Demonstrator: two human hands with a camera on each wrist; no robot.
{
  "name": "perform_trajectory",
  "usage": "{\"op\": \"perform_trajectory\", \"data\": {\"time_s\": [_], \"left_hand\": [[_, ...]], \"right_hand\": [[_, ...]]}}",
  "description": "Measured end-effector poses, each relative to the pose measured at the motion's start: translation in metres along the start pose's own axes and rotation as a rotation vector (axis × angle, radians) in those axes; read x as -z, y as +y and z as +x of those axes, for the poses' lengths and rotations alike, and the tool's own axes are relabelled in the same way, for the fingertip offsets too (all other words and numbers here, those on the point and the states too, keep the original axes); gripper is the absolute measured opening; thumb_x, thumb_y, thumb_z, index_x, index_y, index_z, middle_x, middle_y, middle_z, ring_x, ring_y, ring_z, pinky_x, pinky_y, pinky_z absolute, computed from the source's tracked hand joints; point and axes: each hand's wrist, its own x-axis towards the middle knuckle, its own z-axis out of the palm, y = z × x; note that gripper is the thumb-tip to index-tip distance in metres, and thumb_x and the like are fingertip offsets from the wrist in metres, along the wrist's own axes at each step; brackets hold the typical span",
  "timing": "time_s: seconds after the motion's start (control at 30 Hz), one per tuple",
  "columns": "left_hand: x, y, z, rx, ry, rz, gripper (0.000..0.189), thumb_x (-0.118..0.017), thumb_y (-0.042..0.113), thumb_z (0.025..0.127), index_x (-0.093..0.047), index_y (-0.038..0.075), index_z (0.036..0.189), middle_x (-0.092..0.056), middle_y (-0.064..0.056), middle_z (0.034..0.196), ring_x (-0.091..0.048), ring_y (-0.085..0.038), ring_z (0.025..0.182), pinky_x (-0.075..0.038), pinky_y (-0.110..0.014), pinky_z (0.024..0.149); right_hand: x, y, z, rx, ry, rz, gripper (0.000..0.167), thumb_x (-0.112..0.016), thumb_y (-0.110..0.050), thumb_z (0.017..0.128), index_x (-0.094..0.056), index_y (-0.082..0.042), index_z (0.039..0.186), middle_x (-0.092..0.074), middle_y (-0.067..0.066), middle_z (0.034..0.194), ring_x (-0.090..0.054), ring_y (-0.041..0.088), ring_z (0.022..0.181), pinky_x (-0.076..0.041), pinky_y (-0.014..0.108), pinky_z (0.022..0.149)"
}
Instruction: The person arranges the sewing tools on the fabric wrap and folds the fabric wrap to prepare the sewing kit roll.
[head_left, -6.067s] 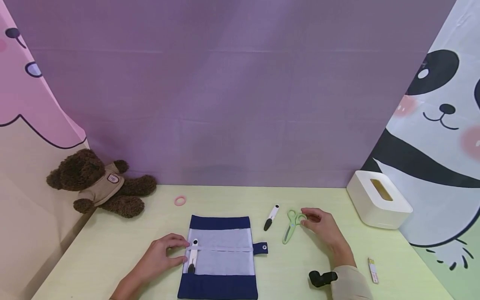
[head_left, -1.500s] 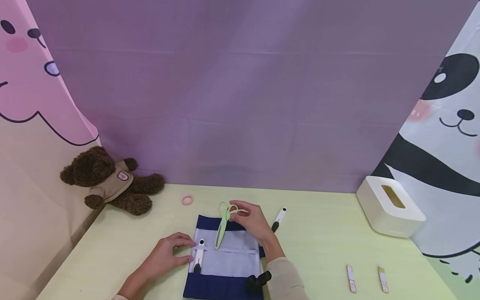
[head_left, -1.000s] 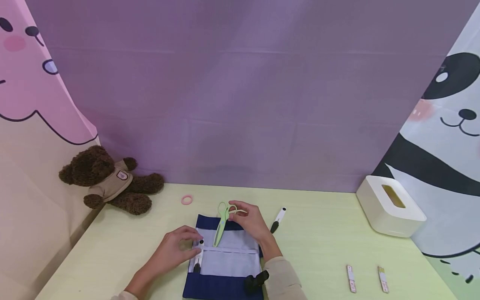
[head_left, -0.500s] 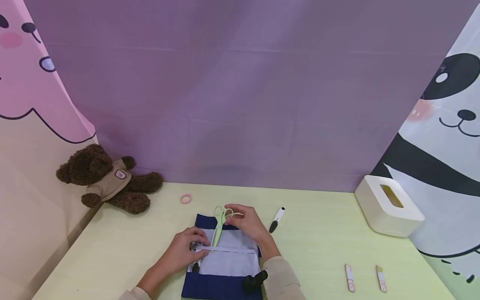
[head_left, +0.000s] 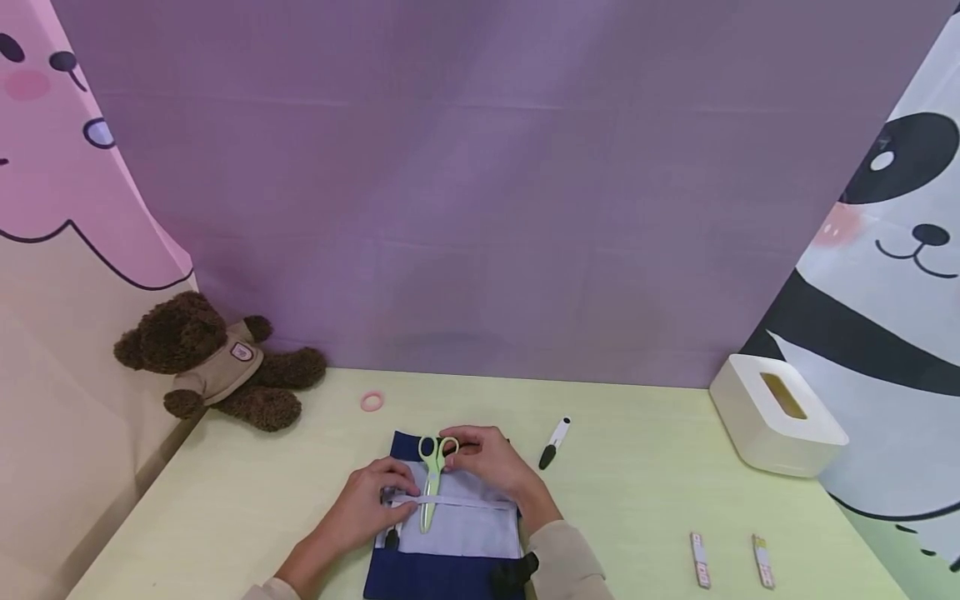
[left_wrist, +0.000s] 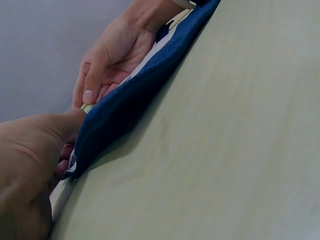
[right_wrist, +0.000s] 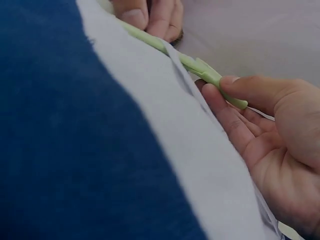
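My right hand (head_left: pixel 491 458) pinches a handle loop of light green scissors (head_left: pixel 431 479), seen edge-on in the right wrist view. Their blades point toward me and run under a pale strap (head_left: pixel 480 503) across an open navy fabric pouch (head_left: pixel 442 575) with a whitish lining. My left hand (head_left: pixel 371 504) pinches that strap near the pouch's left side, beside the blades. In the left wrist view, the pouch's navy edge (left_wrist: pixel 135 82) stands raised by both hands. Under my left hand lies a white pen-like tool, mostly hidden, its black end (head_left: pixel 392 538) showing.
Right of the pouch lies another white pen-like tool (head_left: pixel 555 443) with a black end. Two small slim cases (head_left: pixel 700 560) are farther right. A pink ring (head_left: pixel 372 401), a brown teddy bear (head_left: pixel 217 362) and a white tissue box (head_left: pixel 780 417) stand around the back.
The scissors left the table at the right and moved over the pouch. Their blades then slid toward me under the strap. My left hand shifted rightward from the pouch's edge onto the strap.
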Motion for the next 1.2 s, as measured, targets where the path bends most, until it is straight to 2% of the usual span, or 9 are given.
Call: {"op": "perform_trajectory", "data": {"time_s": [0.3,0.43,0.57,0.83,1.0,1.2], "left_hand": [[0.002,0.004,0.0,0.007,-0.008,0.022,0.012,-0.087,0.014,0.079,-0.08,0.022,0.085,-0.068,0.01,0.101,-0.065,-0.012,0.1,-0.053,-0.032,0.09],[0.001,0.002,0.0,0.039,-0.022,0.014,0.01,-0.087,0.016,0.08,-0.08,0.023,0.085,-0.068,0.012,0.102,-0.064,-0.013,0.102,-0.053,-0.033,0.092],[0.001,0.001,0.001,0.068,-0.034,0.006,0.008,-0.086,0.019,0.082,-0.081,0.024,0.085,-0.067,0.013,0.103,-0.064,-0.013,0.104,-0.052,-0.034,0.093],[0.0,0.002,0.001,0.071,-0.035,0.004,0.008,-0.086,0.019,0.083,-0.081,0.025,0.085,-0.066,0.014,0.102,-0.064,-0.013,0.103,-0.053,-0.034,0.093],[0.002,0.002,0.001,0.083,-0.048,0.002,0.005,-0.085,0.02,0.084,-0.081,0.023,0.086,-0.066,0.013,0.103,-0.064,-0.014,0.103,-0.052,-0.035,0.094],[0.002,0.002,0.001,0.069,-0.047,-0.009,0.006,-0.085,0.02,0.083,-0.082,0.023,0.086,-0.067,0.012,0.103,-0.064,-0.012,0.103,-0.052,-0.033,0.093]], "right_hand": [[-0.002,-0.002,-0.006,-0.02,-0.092,0.011,0.042,-0.068,-0.005,0.097,-0.064,-0.01,0.139,-0.072,0.013,0.118,-0.072,0.011,0.095,-0.058,0.026,0.086],[-0.002,-0.003,-0.009,-0.021,-0.125,-0.016,0.041,-0.069,-0.008,0.098,-0.064,-0.009,0.139,-0.073,0.012,0.118,-0.071,0.011,0.098,-0.058,0.024,0.085],[-0.003,-0.004,-0.012,-0.008,-0.142,-0.045,0.038,-0.069,-0.01,0.098,-0.066,-0.008,0.136,-0.075,0.011,0.114,-0.07,0.01,0.097,-0.057,0.022,0.083],[-0.002,-0.002,-0.013,0.044,-0.182,-0.074,0.04,-0.069,-0.008,0.097,-0.064,-0.004,0.137,-0.076,0.014,0.114,-0.07,0.008,0.1,-0.056,0.02,0.083],[-0.002,-0.005,-0.015,0.058,-0.17,-0.121,0.043,-0.068,-0.009,0.098,-0.061,-0.004,0.14,-0.075,0.013,0.118,-0.072,0.012,0.104,-0.056,0.021,0.086],[-0.004,-0.008,-0.018,0.055,-0.116,-0.149,0.039,-0.071,-0.008,0.095,-0.066,-0.001,0.133,-0.077,0.014,0.114,-0.074,0.02,0.105,-0.057,0.02,0.084]]}}
